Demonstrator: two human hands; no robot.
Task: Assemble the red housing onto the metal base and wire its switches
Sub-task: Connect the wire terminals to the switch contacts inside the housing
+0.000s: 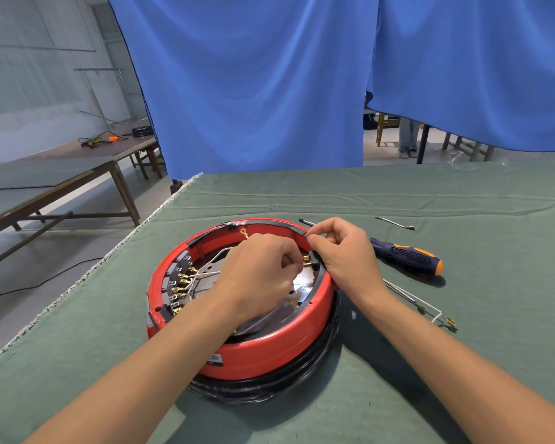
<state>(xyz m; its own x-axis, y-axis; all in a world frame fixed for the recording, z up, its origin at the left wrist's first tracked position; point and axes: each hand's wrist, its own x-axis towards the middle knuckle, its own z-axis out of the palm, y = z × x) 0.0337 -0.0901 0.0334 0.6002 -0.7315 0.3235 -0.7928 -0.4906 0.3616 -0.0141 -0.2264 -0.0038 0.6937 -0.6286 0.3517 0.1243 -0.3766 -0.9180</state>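
Fingers of the left hand (263, 270) pinch a brass terminal (306, 259); right hand (340, 251) grips the red housing (269, 350) rim; housing seated, left switches (180, 283) wired, spare wires (430, 310) remain

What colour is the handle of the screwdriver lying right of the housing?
The screwdriver handle is dark navy blue with orange accents, seen in the head view.

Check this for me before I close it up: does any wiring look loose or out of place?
Yes. A ring-terminal lead sticks up unattached inside the red housing, and two white wires lie loose on the cloth to its right.
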